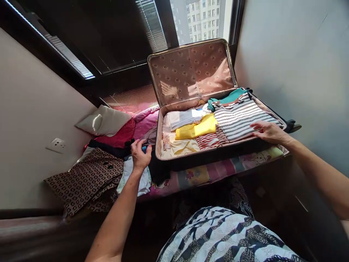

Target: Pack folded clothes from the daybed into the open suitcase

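An open suitcase [188,157] with a pink patterned lining holds folded clothes. At its right end lies a black-and-white striped garment [240,118], and my right hand [268,133] is at its front right corner, fingers apart; whether they touch the cloth is hard to tell. My left hand [140,154] hovers left of the suitcase, over the heap of clothes, with fingers curved, apart and holding nothing. In the suitcase are also a yellow garment [196,127], a white folded garment [184,118], a red-striped one [208,141], a cream one [184,146] and a green one [230,96].
Left of the suitcase lie a brown patterned cloth [89,176], white clothes [145,182], and a pale cushion [106,120] on pink bedding [147,123]. The suitcase lid [191,72] leans back near the window. Walls close in on both sides; a socket [57,145] is at left.
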`<state>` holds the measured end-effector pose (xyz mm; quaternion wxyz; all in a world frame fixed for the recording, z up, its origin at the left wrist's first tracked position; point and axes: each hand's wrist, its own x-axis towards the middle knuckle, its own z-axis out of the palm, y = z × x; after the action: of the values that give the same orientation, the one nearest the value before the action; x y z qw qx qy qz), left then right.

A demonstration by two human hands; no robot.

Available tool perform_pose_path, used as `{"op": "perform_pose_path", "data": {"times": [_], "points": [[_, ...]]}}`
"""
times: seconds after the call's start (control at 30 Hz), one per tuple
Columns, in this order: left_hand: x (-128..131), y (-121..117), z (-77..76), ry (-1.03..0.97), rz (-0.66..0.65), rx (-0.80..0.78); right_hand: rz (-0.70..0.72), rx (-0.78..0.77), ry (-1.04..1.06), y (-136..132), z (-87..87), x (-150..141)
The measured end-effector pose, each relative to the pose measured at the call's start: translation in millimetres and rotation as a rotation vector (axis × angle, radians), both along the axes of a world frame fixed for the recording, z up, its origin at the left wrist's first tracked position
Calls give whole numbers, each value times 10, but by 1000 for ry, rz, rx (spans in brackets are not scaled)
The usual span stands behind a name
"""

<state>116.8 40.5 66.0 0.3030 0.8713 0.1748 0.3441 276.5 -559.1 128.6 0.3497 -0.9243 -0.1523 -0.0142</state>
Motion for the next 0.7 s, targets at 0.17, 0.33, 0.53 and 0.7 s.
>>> {"op": "perform_pose_path", "data": {"times": [0.17, 0.33, 0.53, 0.7], "points": [[623, -556, 221, 132, -310, 6, 65, -137, -3, -226, -164, 440], [1387, -923, 266, 488, -329, 254, 106, -153, -85, -429, -641, 572], [2098, -1240, 267, 847, -341, 587, 78, -202, -282, -529, -965, 560], [2546, -1454, 228, 946, -471, 620, 93, -191, -384, -526, -990, 516]]}}
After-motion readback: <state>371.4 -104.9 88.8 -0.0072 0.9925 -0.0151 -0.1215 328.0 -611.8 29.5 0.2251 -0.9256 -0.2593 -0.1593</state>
